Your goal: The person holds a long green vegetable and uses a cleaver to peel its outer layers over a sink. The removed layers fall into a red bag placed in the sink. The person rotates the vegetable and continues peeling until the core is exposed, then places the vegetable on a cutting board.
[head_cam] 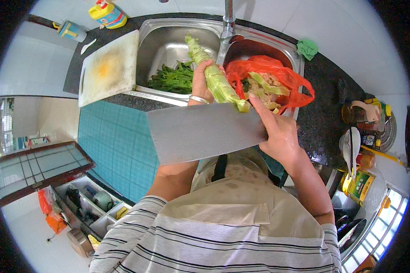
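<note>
My left hand (202, 82), with a bangle at its wrist, grips a partly peeled celtuce stem (218, 83) held slanting over the sink divider. The stem's lower end touches or lies close to the upper edge of a wide cleaver blade (205, 131). My right hand (278, 131) holds the cleaver, its index finger pointing towards the stem's end; the handle is hidden in the hand. Under the stem's right side, an open red plastic bag (304, 92) in the right basin holds peelings (266, 85). Green leaves (172, 79) lie in the left basin (153, 47).
A stained cutting board (112, 68) rests at the left sink rim, beside a white spoon (88, 46). The faucet (229, 24) rises behind the divider. A yellow soap bottle (108, 15) stands back left, a green scrubber (307, 48) back right. Jars and bottles crowd the right counter.
</note>
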The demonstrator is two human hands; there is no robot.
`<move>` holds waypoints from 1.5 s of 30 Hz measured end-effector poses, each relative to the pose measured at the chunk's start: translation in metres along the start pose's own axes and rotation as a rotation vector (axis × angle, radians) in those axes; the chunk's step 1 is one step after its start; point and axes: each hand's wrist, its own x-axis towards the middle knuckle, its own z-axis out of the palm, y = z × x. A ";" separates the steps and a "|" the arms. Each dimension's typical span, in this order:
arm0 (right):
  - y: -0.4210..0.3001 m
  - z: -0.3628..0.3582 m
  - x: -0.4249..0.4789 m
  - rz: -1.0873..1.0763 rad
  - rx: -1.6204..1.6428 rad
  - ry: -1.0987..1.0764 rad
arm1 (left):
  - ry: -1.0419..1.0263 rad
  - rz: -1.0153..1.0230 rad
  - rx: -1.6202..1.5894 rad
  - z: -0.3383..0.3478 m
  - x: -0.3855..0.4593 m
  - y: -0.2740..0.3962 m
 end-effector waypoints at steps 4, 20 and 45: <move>-0.002 0.002 0.003 0.010 0.145 -0.031 | -0.023 -0.007 0.131 0.002 -0.008 0.001; 0.008 0.016 -0.008 -0.012 0.257 -0.073 | 0.040 0.140 0.315 0.000 -0.012 0.000; 0.113 0.018 0.022 0.383 0.083 0.250 | 0.013 0.108 0.114 0.021 -0.025 -0.017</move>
